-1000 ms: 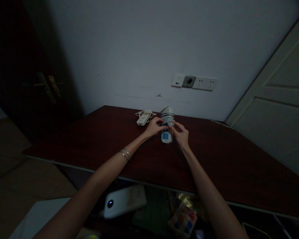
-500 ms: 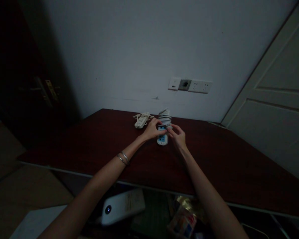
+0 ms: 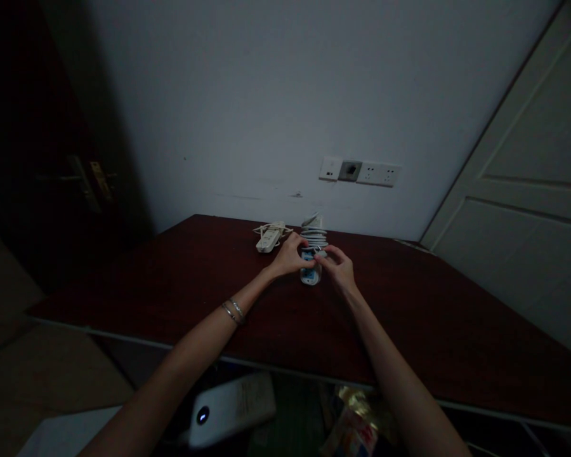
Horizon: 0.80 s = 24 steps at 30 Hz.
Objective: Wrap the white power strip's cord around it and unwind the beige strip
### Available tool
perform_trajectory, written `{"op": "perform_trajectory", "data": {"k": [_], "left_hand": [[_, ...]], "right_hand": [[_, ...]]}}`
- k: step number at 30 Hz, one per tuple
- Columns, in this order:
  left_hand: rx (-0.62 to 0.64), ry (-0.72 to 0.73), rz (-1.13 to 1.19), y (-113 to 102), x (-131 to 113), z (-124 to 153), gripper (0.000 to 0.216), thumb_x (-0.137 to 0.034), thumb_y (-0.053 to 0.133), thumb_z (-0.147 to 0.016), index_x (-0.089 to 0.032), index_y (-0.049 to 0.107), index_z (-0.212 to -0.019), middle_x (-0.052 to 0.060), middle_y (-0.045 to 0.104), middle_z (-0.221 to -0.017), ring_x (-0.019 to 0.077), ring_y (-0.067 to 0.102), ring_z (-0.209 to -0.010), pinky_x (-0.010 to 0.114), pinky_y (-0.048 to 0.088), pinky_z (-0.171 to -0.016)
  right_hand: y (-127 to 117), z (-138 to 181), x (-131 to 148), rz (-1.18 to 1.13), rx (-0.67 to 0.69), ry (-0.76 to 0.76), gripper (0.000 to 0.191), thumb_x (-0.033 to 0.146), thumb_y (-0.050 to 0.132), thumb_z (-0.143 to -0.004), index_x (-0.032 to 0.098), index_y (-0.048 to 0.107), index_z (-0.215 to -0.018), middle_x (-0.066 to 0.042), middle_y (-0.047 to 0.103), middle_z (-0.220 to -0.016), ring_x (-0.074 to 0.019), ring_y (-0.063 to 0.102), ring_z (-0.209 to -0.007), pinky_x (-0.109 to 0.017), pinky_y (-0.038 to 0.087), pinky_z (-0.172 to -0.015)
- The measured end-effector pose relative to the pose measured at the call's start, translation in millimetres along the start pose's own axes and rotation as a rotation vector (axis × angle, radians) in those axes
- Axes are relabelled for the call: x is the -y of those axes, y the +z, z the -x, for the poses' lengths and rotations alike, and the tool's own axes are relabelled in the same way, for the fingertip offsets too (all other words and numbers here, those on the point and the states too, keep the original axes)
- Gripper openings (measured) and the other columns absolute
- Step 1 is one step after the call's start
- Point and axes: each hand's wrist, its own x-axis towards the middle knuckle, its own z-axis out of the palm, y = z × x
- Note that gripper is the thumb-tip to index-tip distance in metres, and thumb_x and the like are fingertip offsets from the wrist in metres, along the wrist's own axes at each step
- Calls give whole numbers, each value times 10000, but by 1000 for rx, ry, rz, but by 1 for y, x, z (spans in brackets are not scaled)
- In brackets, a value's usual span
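A white power strip (image 3: 310, 279) with blue sockets lies on the dark red tabletop, its far end pointing at the wall. Its pale cord (image 3: 315, 238) is wound in several turns around the far half. My left hand (image 3: 288, 255) grips the strip from the left, thumb across the blue sockets and fingers curled near the coils. From the right, my right hand (image 3: 339, 270) pinches the cord's plug (image 3: 320, 253), with metal prongs showing, just above the strip. A second white power strip (image 3: 269, 238), its thin cord loosely wrapped, lies left of my left hand.
Wall sockets (image 3: 378, 174) sit above the table (image 3: 209, 266). Below its front edge are a white device with a round dark display (image 3: 233, 409) and shiny packets (image 3: 356, 425). A dark door (image 3: 38, 139) stands left, a pale panelled door (image 3: 523, 216) right.
The plug between my right fingers has turned slightly, and its prongs now show. Both hands stay at the strip. The whole view has shifted a little.
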Motion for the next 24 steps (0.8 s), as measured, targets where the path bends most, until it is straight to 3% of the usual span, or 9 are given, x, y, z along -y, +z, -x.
{"op": "perform_trajectory", "data": {"k": [11,17,20,24], "left_hand": [[4,4,33,3,11,1,248,-227,691,-581,-156,537,-762,3,496,-802,145,486,-759,289,416,-709],[-4,-19,26,3,5,-1,265,-209,693,-562,-164,535,-770,2,502,-804,154,487,-776,295,417,-716],[-44,15,8,-2,-2,-3,289,-212,691,-567,-168,523,-799,11,499,-833,165,485,-804,299,416,-727],[-47,66,10,-7,-9,-5,281,-218,688,-583,-168,512,-797,19,501,-834,169,486,-807,302,418,-736]], "right_hand": [[2,1,0,85,-54,-24,401,432,750,-517,165,610,-783,-46,572,-850,-171,567,-738,-343,485,-705],[0,1,3,115,-97,-105,356,396,764,-504,183,636,-758,-57,564,-953,-211,549,-920,-371,455,-826],[0,1,6,-85,-2,-8,477,361,756,-530,221,615,-964,-60,573,-1076,-210,578,-937,-379,465,-827],[-1,3,13,-256,151,110,800,334,731,-572,298,393,-1297,-72,594,-1126,-221,606,-947,-401,487,-807]]}}
